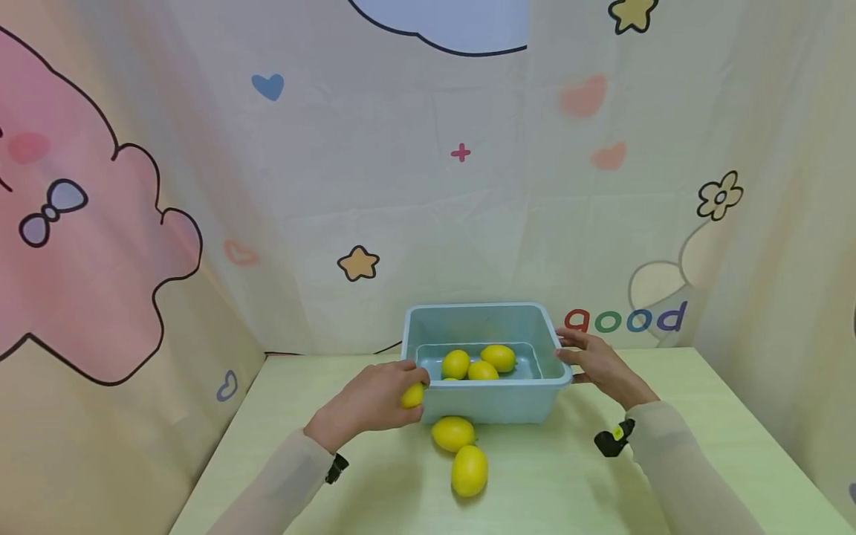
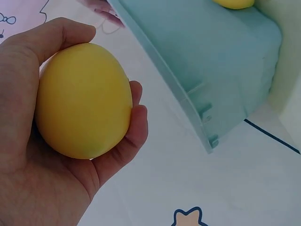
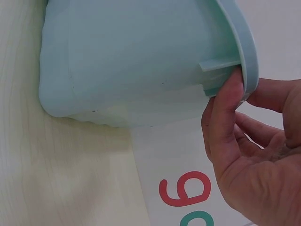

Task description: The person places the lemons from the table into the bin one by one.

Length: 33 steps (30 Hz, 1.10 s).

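My left hand (image 1: 376,397) grips a yellow lemon (image 2: 84,101), its fingers and thumb curled round the fruit. That hand is at the front left corner of a light blue plastic bin (image 1: 488,403), with the lemon close to the bin's outer wall. On the right side, my right hand (image 1: 602,365) pinches the bin's rim (image 3: 249,56) between thumb and fingers. Inside the bin lie several lemons (image 1: 498,358), one of them mostly hidden by the front wall. Two more lemons rest on the table just before the bin, a nearer one (image 1: 469,471) and a farther one (image 1: 453,434).
The pale wooden table (image 1: 301,416) ends at a printed curtain (image 1: 374,186) right behind the bin. More curtain hangs along the left and right sides. Dark straps with small devices (image 1: 614,438) sit on both wrists.
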Each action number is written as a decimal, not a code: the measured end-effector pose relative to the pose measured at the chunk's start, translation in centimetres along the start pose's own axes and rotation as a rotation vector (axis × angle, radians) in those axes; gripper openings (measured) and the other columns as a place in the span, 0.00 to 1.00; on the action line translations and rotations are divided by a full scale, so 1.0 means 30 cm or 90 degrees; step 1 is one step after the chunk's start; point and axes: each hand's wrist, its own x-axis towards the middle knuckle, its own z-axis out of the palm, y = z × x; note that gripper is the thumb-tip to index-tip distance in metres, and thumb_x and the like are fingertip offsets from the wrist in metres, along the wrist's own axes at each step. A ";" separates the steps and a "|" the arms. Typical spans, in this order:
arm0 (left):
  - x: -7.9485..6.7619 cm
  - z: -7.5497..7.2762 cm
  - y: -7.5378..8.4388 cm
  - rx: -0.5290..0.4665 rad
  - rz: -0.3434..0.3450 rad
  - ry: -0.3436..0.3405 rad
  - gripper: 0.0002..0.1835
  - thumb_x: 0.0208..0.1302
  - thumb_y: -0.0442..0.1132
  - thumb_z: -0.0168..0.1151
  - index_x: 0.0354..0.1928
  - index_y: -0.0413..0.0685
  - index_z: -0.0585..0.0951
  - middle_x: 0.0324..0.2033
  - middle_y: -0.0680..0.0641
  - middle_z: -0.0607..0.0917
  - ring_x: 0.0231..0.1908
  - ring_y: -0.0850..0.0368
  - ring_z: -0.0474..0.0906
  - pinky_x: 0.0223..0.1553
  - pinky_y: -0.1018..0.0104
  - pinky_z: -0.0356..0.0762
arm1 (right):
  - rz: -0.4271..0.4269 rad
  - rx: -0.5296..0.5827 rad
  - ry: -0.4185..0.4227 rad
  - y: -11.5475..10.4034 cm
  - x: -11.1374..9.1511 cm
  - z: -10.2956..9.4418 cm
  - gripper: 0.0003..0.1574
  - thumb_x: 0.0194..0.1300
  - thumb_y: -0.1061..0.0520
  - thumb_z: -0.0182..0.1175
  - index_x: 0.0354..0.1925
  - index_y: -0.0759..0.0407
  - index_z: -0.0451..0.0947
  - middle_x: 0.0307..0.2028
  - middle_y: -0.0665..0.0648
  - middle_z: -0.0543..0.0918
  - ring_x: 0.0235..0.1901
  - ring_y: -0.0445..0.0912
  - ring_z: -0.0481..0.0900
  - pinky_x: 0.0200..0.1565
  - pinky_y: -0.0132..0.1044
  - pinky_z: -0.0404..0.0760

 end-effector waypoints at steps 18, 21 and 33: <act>0.091 -0.080 0.009 0.002 0.015 0.042 0.17 0.62 0.48 0.62 0.51 0.53 0.81 0.38 0.55 0.79 0.26 0.62 0.70 0.25 0.73 0.67 | -0.001 -0.008 0.003 0.002 -0.005 -0.004 0.41 0.73 0.54 0.53 0.76 0.58 0.49 0.71 0.69 0.60 0.65 0.66 0.67 0.55 0.58 0.81; 0.114 -0.089 0.008 0.004 0.018 0.047 0.17 0.62 0.48 0.61 0.52 0.54 0.81 0.40 0.55 0.80 0.26 0.62 0.70 0.25 0.73 0.67 | 0.000 -0.009 0.004 0.000 -0.005 -0.005 0.41 0.73 0.54 0.53 0.76 0.58 0.49 0.71 0.69 0.60 0.65 0.66 0.68 0.55 0.57 0.81; 0.175 -0.113 -0.027 -0.005 0.020 0.070 0.15 0.62 0.48 0.61 0.50 0.55 0.81 0.40 0.56 0.80 0.26 0.62 0.70 0.26 0.72 0.69 | 0.010 -0.001 0.009 0.005 0.006 0.000 0.41 0.72 0.53 0.55 0.76 0.58 0.51 0.71 0.69 0.61 0.64 0.64 0.68 0.53 0.53 0.83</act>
